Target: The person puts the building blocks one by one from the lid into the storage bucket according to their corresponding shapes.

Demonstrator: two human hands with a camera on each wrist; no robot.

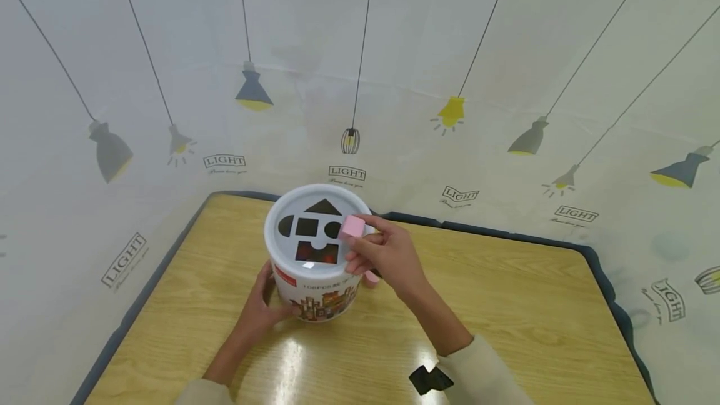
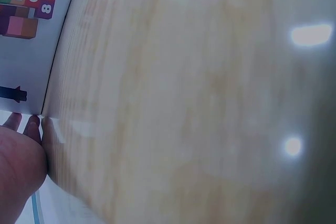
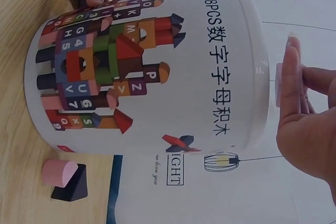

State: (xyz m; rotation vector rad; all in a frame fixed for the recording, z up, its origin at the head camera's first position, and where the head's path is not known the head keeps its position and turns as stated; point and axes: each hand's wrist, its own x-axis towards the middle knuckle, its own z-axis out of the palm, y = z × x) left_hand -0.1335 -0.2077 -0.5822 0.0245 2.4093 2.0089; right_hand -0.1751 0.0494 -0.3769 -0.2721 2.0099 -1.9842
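"108PCS数字字母积木", letters and digits on bucket [image 3: 190,77]; "LIGHT" on backdrop [image 1: 402,74]

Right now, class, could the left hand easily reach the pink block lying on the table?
Probably not: the left hand holds the bucket, which stands between it and the pink block.

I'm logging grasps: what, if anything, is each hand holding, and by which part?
The right hand pinches a pink cube-shaped block by its sides; the left hand grips a white cylindrical bucket low on its wall.
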